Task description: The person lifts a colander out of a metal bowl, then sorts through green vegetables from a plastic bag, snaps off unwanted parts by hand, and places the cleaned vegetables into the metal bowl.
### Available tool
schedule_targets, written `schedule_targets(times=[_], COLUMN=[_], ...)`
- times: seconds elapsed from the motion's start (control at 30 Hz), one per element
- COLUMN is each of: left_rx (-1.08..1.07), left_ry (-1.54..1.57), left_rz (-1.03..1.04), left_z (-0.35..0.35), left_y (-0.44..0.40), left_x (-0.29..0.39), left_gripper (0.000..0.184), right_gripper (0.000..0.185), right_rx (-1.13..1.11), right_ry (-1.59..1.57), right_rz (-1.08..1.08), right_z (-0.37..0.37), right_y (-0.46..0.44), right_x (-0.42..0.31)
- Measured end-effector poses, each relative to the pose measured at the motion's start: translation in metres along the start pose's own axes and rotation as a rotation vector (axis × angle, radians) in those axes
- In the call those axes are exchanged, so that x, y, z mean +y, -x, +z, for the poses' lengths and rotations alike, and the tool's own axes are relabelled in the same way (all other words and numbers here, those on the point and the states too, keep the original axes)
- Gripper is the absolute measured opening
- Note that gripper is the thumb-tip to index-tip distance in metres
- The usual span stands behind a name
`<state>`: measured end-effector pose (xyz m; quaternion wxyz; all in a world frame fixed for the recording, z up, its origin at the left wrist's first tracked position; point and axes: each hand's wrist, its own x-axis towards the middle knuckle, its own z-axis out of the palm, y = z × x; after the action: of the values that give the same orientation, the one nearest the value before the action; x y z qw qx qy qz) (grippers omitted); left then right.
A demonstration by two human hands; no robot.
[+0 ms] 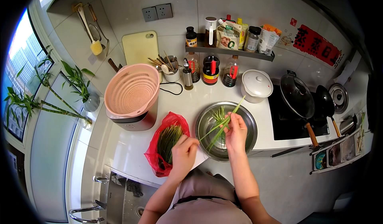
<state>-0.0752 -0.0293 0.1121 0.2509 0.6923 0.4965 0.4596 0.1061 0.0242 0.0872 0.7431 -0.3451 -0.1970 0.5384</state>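
My right hand (236, 133) is closed round a few long green chives (222, 125), held above a steel basin (253, 133). More cut or picked chives (218, 113) lie inside the basin. To the left, my left hand (184, 152) is closed, its fingertips pinched together near the basin's left rim. What those fingers hold, if anything, is too small to make out. Beside that hand, a red plastic bag (151, 160) stands open, with a bunch of dark green chives (169, 140) in it.
A pink colander (133, 90) rests on a steel-sided appliance (137, 123) at the left. Behind the basin are a white lidded pot (256, 86) and several sauce bottles (210, 69). A lidded pan (297, 96) sits on the black cooktop (285, 124); the sink (127, 200) is at front left.
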Motion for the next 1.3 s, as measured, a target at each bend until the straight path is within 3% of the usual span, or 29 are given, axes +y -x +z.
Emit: schedule_targets(times=[0.1,0.17,0.23,0.3,0.33,0.4,0.47,0.73,0.8,0.93,1.0,1.03,1.1,1.3], left_rx=[0.178,0.173,0.198,-0.139,-0.134,-0.368,-0.400,-0.328,-0.229,-0.282,-0.426,-0.423,-0.290,-0.279], left_ry=[0.056,0.085,-0.009,-0.128,-0.127,-0.309,-0.343,-0.502,-0.463,-0.408,-0.076,-0.075,0.295,0.198], left_rz=[-0.129,-0.262,-0.174,-0.319,-0.322,-0.290,-0.348,-0.440,-0.289,-0.109,-0.167,-0.168,-0.307,-0.220], left_z=[-0.012,-0.021,-0.021,-0.026,-0.026,-0.019,-0.011,-0.013,-0.015,-0.017,-0.014,-0.009,0.001,0.007], left_y=[-0.002,0.002,0.015,0.031,0.042,0.065,0.079,0.064,0.061,0.048,0.034,0.030,0.022,0.004], left_x=[-0.010,-0.030,-0.074,-0.105,-0.125,-0.162,-0.181,-0.140,-0.133,-0.093,-0.054,-0.042,-0.024,-0.003], left_gripper=[0.009,0.008,0.006,0.006,0.006,0.012,0.013,0.018,0.017,0.012,0.017,0.017,0.020,0.020], right_gripper=[0.016,0.017,0.016,0.019,0.019,0.019,0.019,0.019,0.020,0.019,0.017,0.017,0.015,0.014], right_rx=[0.025,0.029,0.049,0.019,0.023,0.056,0.043,0.045,0.089,0.096,0.078,0.075,0.115,0.102], right_ry=[-0.080,-0.100,-0.194,-0.200,-0.230,-0.253,-0.260,-0.274,-0.262,-0.223,-0.163,-0.161,-0.154,-0.103], right_rz=[-0.025,-0.006,0.018,0.028,0.039,0.052,0.058,0.050,0.041,0.021,0.016,0.018,-0.005,-0.025], right_z=[-0.004,-0.012,-0.017,-0.025,-0.027,-0.029,-0.031,-0.028,-0.024,-0.018,-0.020,-0.017,-0.009,-0.005], right_y=[-0.007,-0.014,-0.020,-0.025,-0.026,-0.029,-0.030,-0.030,-0.028,-0.023,-0.021,-0.019,-0.014,-0.006], right_x=[-0.014,-0.019,-0.023,-0.024,-0.025,-0.026,-0.024,-0.019,-0.019,-0.015,-0.010,-0.008,-0.003,0.002])
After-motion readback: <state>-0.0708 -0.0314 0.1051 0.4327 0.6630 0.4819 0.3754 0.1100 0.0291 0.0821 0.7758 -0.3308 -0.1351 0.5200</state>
